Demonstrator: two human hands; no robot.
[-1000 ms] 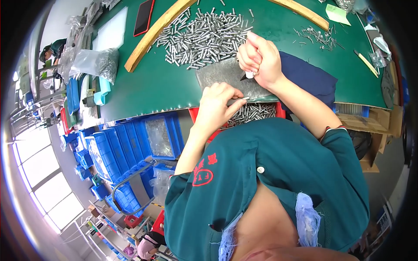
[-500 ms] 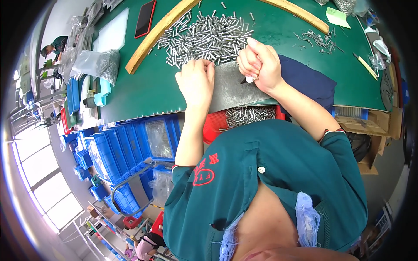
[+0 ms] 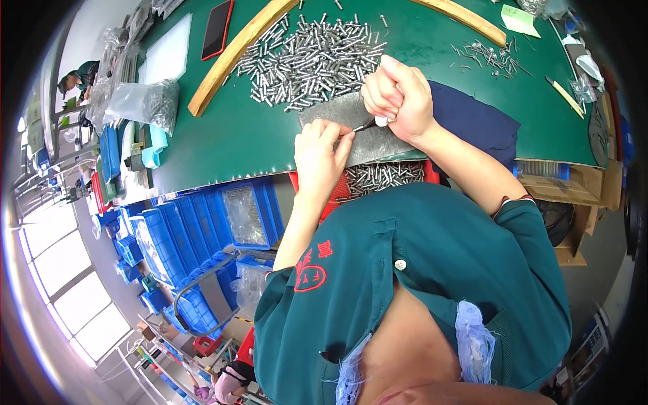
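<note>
- Over the grey pad (image 3: pixel 378 131), left hand (image 3: pixel 320 156) pinches a small metal pin (image 3: pixel 360 127); keep it steady.
- Right hand (image 3: pixel 397 94), fisted on a white tool (image 3: pixel 382 121), should meet the pin squarely.
- Loose pins (image 3: pixel 310 61) lie beyond.

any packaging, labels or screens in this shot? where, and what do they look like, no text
Phone: far left of the green mat, flat, dark screen, red rim.
Clear bag: mat's left edge, bulging with small metal parts.
Green slip: far right, pale paper.
Small clear bag: right edge.
Cardboard box: right, below the bench edge, brown.
</note>
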